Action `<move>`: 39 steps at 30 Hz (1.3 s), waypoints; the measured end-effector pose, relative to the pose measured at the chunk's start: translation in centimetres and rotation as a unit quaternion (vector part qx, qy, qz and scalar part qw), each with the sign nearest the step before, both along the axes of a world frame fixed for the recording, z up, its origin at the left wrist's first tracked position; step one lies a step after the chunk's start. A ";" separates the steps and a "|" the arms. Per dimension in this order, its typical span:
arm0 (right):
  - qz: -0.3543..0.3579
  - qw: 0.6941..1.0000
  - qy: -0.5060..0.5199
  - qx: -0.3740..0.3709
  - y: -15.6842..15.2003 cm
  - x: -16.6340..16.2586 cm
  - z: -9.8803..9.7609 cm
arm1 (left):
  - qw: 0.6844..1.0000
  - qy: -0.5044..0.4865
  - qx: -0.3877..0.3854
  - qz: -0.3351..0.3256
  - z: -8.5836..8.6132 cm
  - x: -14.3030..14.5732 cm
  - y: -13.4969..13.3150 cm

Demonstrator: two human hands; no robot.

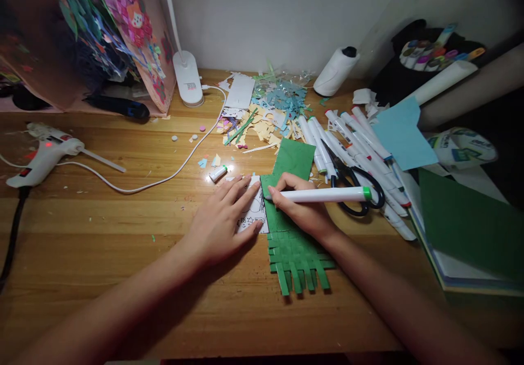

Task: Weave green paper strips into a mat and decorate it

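Observation:
My right hand [301,204] grips a white marker [327,195] with a green end, its tip down at the left edge of a green paper piece [292,160]. The lower part of that green paper is woven from strips with loose ends. Flat and with fingers spread, my left hand [223,217] presses on a small white paper [251,217] that bears black line drawings. This white paper lies against the green paper's left edge, partly under my fingers. A marker cap [218,173] lies just beyond my left hand.
Black-handled scissors [352,185] lie among several markers [368,157] on the right. Paper scraps [266,119] are heaped at the back. A glue gun [45,155] rests at left, near a white cable [164,178] and a lamp base [188,78]. Green sheets [466,223] lie far right.

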State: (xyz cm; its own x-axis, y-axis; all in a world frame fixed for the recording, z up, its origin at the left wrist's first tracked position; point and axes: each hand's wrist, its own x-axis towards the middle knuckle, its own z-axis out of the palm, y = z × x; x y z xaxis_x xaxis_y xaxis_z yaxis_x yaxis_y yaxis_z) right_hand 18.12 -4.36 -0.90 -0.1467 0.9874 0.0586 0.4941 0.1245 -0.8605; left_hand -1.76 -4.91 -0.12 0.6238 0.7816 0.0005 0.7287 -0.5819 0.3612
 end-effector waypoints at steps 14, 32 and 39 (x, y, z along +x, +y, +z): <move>0.133 0.991 -0.020 -0.025 -0.5 0.7 0.8 | 1.000 0.026 0.010 -0.004 0.2 0.0 -0.1; 0.215 0.974 -0.012 -0.066 -0.5 1.0 0.7 | 1.000 -0.009 -0.014 0.001 0.0 -0.2 -0.2; 0.189 0.975 0.025 -0.110 -0.3 1.0 0.9 | 0.999 -0.020 -0.026 0.016 0.1 0.3 -0.1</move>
State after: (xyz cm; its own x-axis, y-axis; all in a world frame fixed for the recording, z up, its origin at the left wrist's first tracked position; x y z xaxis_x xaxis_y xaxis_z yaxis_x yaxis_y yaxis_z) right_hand 19.15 -4.65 -0.02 -0.5058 0.8525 -0.1315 0.4051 0.1002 -0.9088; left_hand -1.50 -5.04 -0.04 0.5990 0.8006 -0.0155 0.7305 -0.5384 0.4201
